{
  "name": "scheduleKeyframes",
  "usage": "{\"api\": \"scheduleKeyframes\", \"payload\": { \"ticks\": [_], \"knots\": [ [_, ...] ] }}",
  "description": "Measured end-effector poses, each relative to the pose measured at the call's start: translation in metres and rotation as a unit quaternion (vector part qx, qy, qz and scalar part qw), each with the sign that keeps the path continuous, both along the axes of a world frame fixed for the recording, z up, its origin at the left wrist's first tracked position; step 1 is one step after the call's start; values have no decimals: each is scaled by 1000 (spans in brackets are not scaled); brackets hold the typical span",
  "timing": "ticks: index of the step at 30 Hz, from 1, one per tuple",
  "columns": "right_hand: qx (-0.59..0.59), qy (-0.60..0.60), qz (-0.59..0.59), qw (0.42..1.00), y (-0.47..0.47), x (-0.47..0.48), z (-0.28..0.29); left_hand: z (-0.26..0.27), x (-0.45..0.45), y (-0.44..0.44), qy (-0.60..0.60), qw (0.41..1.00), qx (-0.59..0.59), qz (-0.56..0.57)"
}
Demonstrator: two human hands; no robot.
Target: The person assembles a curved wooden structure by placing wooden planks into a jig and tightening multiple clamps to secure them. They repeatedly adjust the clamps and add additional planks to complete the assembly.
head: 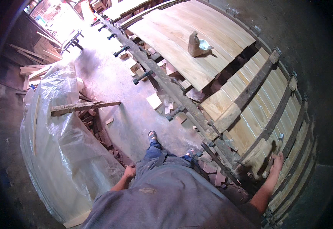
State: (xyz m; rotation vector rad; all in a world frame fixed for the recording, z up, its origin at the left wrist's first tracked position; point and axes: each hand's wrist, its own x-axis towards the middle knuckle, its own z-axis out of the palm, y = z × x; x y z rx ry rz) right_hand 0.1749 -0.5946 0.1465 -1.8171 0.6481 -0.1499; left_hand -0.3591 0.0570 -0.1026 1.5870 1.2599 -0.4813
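My left hand (130, 171) hangs low by my left hip, beside the plastic sheet (77, 148); whether it holds anything is not clear. On the right, my right hand (277, 162) is over the clamping rack, its fingers near a dark, narrow object that I cannot make out. Light wooden boards (246, 123) lie edge to edge beneath thick wooden crossbars (256, 81). Farther up, a brown bottle-like container (194, 45) stands on loose planks (177, 37), touching a small pale dish (204, 45).
A long metal beam (166, 83) with threaded clamp screws (175, 113) edges the rack. Wood blocks (154, 101) lie on the floor beside it. At left, a rough timber (83, 107) juts over the floor from the sheet-covered pile, with scrap wood (93, 123) below.
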Motion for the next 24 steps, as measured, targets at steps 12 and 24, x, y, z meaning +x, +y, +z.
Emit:
{"api": "scheduleKeyframes", "payload": {
  "ticks": [12, 24],
  "knots": [
    [27, 267, 7, 963, 190, 95, -66, 98, 90, 235, -147, 973, 80, 158],
    [-452, 335, 134, 816, 453, 76, -18, 68, 45, 276, -118, 964, 156, 177]
  ]
}}
